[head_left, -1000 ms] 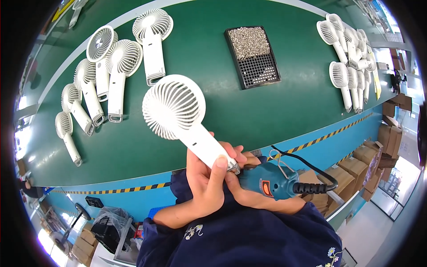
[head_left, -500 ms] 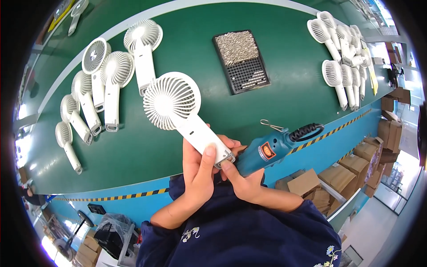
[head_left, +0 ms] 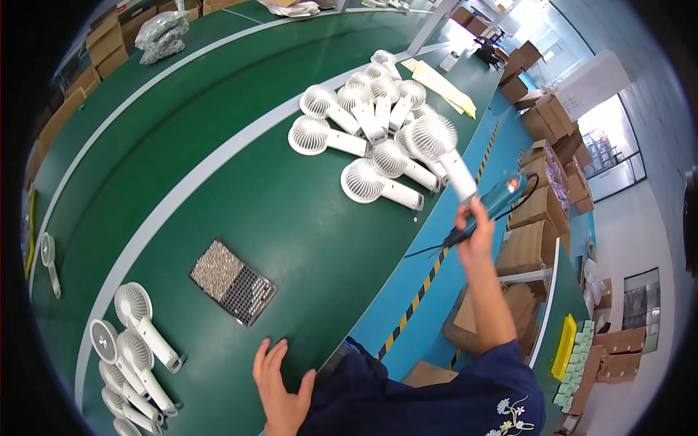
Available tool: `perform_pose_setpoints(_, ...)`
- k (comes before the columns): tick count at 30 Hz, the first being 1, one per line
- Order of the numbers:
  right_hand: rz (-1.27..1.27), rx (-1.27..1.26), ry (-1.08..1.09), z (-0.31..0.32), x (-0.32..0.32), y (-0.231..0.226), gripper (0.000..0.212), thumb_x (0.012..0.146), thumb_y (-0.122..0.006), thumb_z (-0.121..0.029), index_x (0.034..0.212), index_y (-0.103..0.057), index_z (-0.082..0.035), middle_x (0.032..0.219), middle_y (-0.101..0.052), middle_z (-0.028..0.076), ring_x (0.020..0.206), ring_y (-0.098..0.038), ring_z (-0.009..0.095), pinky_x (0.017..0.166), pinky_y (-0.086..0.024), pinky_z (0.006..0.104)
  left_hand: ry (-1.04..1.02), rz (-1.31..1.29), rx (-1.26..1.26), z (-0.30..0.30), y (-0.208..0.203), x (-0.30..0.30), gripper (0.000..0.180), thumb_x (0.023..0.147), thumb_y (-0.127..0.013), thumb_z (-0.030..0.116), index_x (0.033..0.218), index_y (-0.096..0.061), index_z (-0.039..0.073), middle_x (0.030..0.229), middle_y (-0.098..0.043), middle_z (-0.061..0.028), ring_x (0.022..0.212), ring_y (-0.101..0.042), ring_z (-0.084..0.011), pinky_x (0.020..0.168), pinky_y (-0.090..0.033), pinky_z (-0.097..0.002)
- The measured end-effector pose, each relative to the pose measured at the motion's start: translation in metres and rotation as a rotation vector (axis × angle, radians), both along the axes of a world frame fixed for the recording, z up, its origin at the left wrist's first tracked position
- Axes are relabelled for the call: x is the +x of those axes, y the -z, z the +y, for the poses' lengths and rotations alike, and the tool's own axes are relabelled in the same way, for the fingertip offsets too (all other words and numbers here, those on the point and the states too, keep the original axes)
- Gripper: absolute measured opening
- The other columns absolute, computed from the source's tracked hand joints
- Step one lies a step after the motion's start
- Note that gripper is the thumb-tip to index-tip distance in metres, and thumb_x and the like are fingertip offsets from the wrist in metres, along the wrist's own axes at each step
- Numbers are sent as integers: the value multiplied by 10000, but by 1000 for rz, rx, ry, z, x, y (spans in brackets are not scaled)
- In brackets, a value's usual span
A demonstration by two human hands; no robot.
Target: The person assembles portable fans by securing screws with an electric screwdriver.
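My right hand is stretched out to the right, its fingers closed round a teal electric screwdriver with a black cable. The same hand also grips the foot of a white handheld fan, whose round caged head points away from me beside a cluster of similar fans. My left hand is near the table's front edge with its fingers spread, holding nothing. Nearest to it lies a black screw tray, partly filled with small metal pieces.
More white fans lie at the lower left of the green table, and a single fan lies farther left. Yellow paper is behind the right cluster. Cardboard boxes stand to the right, beyond the striped edge.
My view has turned to the right. The right hand has carried the fan and screwdriver over toward the right cluster. My left hand has let go of the fan and opened.
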State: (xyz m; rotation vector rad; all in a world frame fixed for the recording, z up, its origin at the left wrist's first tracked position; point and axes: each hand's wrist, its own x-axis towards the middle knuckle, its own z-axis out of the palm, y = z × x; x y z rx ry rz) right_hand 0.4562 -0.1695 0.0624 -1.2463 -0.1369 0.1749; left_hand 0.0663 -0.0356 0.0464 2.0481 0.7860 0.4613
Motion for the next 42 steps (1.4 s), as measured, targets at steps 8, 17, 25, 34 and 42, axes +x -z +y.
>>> perform_pose_setpoints(8, 171, 62, -7, -1, 260, 18, 135, 837, -619, -78, 901, -545, 15, 837, -605, 95, 699, -598, 137, 482, -437, 206, 261, 490, 397, 1, 8, -24, 725, 709, -752, 255, 1337, -435, 83, 1421, -349, -210, 1324, -295, -414, 1095, -206, -536)
perform_pose_setpoints(17, 372, 67, -69, 45, 344, 65, 126, 854, -592, -95, 897, -502, -17, 841, -605, 80, 678, -621, 116, 457, -435, 187, 236, 587, 404, -4, 16, -22, 736, 660, -730, 188, 1337, -446, 147, 1414, -350, -178, 1343, -279, -365, 1080, -220, -537)
perform_pose_setpoints(25, 427, -183, -190, 98, 392, 44, 135, 838, -624, -93, 814, -508, -29, 768, -618, 75, 579, -588, 101, 412, -432, 181, 302, 799, 439, -9, 23, -18, 621, 814, -533, 386, 1384, -415, 172, 1434, -328, -171, 1364, -246, -335, 1099, -158, -531)
perform_pose_setpoints(34, 398, -342, -397, 157, 388, 65, 191, 834, -625, -151, 934, -566, 0, 837, -662, 139, 481, -513, 107, 411, -421, 209, 278, 851, 482, -15, 29, -17, 649, 858, -407, 559, 1396, -419, 198, 1453, -310, -166, 1372, -223, -328, 1114, -124, -524)
perform_pose_setpoints(42, -16, -228, 181, -16, 462, 46, 427, 846, -622, -461, 948, -649, -47, 715, -554, 0, 591, -484, 107, 543, -418, 253, 213, 569, 570, 10, 13, -11, 617, 809, -533, 207, 1407, -381, 221, 1375, -442, -82, 1267, -416, -276, 1045, -318, -474)
